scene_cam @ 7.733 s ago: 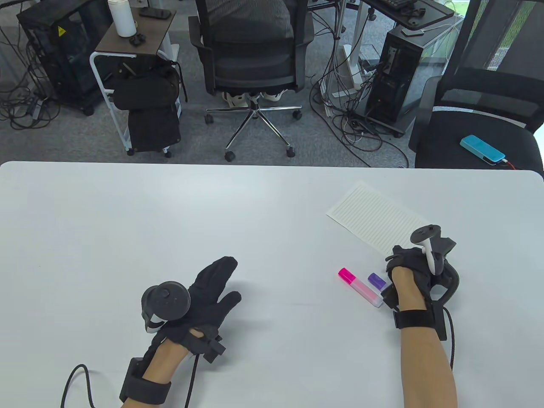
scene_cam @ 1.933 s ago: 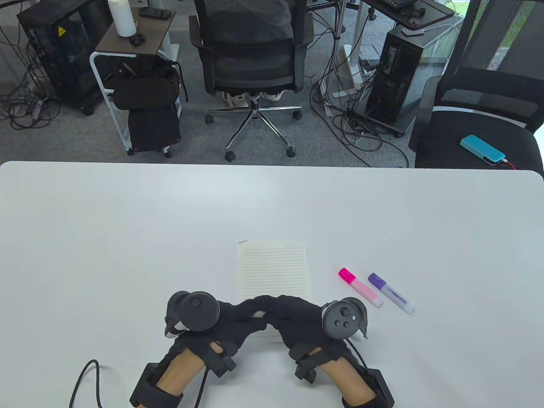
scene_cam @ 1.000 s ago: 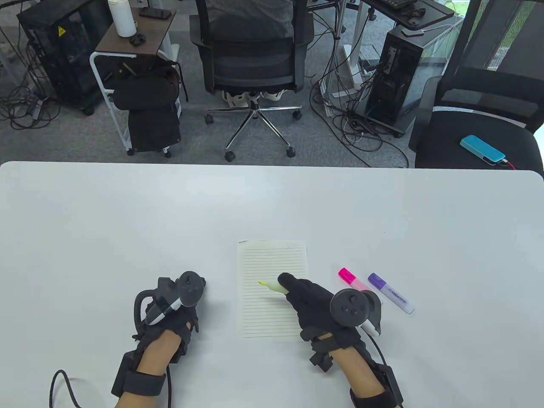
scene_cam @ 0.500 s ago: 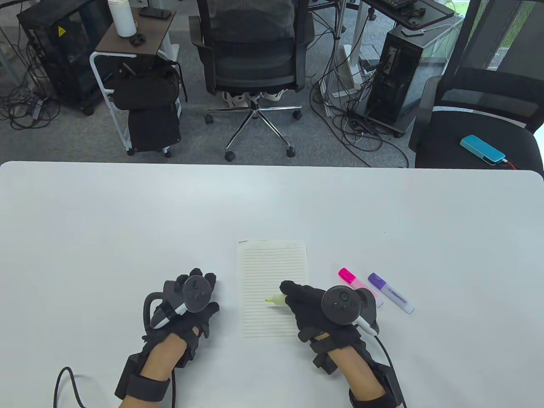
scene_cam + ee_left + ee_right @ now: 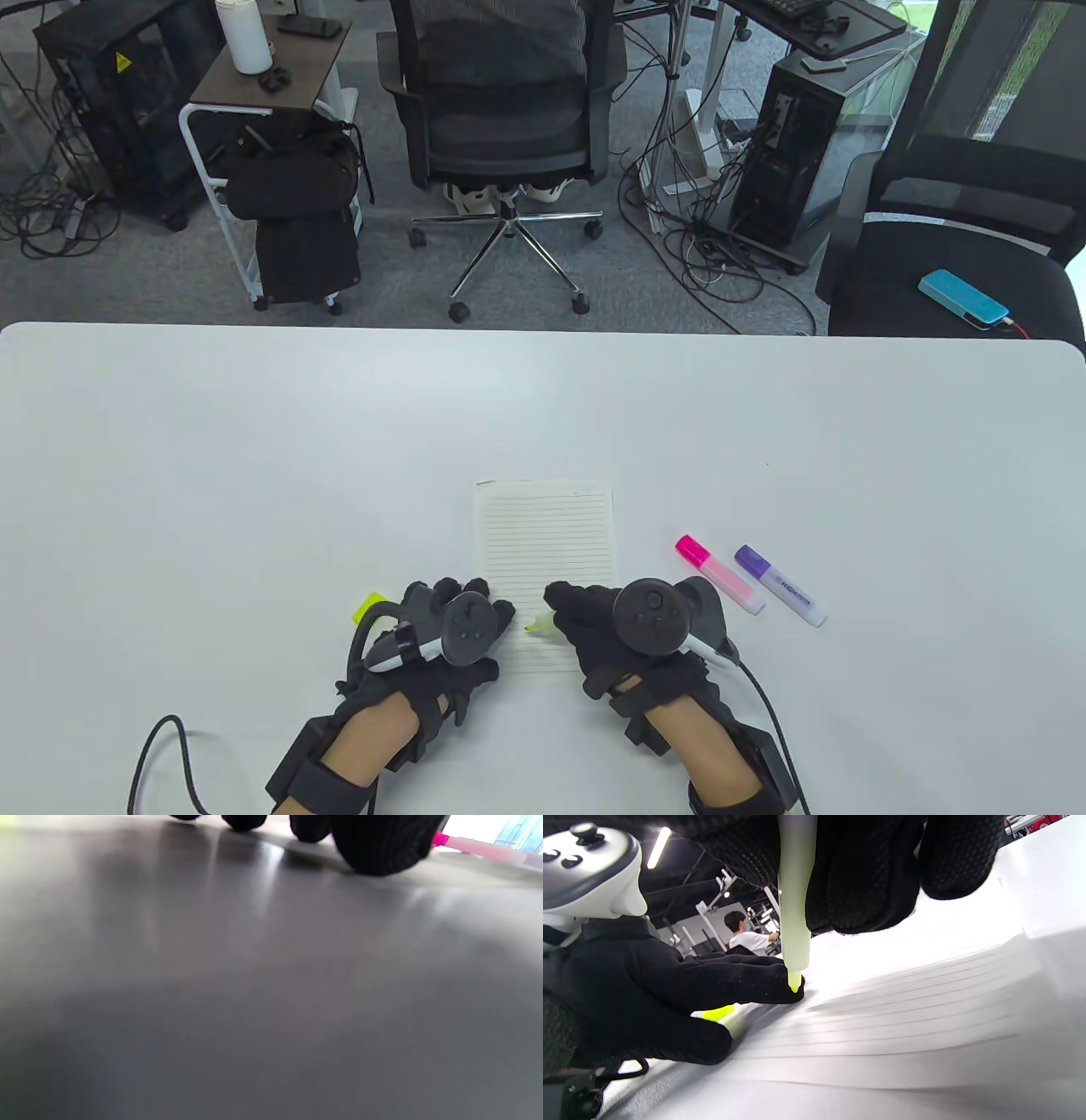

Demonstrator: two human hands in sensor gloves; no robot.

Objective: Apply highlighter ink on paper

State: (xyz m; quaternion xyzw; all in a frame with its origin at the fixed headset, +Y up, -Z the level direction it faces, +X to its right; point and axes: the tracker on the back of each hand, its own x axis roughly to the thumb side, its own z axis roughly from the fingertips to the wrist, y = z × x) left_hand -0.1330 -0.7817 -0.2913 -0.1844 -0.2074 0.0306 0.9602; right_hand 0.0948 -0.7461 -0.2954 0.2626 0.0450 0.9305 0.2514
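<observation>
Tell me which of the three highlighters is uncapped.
The yellow highlighter, held in the right hand with its bare tip over the paper. The pink highlighter and purple highlighter lie capped on the table.

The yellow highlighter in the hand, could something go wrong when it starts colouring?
Maybe. The right hand holds the uncapped yellow highlighter with its tip close above the lined white paper sheet. The left hand rests only on the sheet's left edge, so a stroke might slide or wrinkle it. The tip also hangs close to the left hand's fingers, so ink might mark the glove. The loose yellow cap lies beside the left hand, which could knock it away.
</observation>
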